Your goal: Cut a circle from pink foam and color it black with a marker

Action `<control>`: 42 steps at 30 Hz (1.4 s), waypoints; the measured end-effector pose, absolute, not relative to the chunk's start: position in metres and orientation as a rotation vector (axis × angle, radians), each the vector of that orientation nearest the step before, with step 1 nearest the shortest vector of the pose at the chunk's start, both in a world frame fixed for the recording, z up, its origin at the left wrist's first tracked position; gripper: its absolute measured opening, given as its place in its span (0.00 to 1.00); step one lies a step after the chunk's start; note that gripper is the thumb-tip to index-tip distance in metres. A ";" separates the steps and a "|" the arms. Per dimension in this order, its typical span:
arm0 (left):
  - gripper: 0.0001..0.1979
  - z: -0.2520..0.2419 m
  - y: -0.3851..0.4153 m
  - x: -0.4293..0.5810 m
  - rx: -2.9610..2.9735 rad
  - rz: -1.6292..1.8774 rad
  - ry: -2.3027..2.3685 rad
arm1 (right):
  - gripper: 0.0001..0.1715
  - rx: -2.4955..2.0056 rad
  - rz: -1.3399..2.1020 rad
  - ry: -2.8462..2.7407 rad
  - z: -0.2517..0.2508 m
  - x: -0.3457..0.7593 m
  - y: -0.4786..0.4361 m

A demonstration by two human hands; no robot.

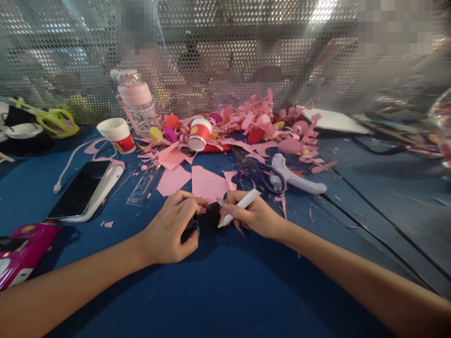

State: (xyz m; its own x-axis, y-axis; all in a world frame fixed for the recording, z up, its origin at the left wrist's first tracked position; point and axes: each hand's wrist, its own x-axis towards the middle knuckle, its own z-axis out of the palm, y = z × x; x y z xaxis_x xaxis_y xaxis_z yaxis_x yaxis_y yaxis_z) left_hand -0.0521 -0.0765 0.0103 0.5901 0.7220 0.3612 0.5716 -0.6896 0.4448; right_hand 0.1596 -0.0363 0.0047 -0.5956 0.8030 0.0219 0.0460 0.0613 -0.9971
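Note:
In the head view my right hand [259, 216] grips a white marker [243, 205] with a dark upper end. Its lower end points down at a small black piece [213, 215] between my hands, and I cannot tell whether they touch. My left hand [174, 225] is curled, its fingertips at the left edge of the black piece. Inside its grip shows a dark object with a teal edge [192, 224], mostly covered by the fingers. Just beyond my hands lie pink paper pieces [207, 182] and dark blue-handled scissors [262, 173].
A glue gun [296, 177] with a black cord lies right, a clear ruler [142, 188] and a phone [81, 188] left. Paper cups [118, 136], a bottle [136, 98] and heaped pink scraps [253, 115] stand along the back before a perforated metal panel [218, 56].

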 end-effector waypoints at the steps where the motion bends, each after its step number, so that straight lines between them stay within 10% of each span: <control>1: 0.14 0.010 -0.077 -0.052 2.541 0.766 1.060 | 0.21 -0.856 1.589 -1.733 0.005 0.160 -0.036; 42: 0.14 0.012 -0.078 -0.053 2.533 0.754 1.060 | 0.22 -1.024 1.517 -1.693 0.010 0.160 -0.038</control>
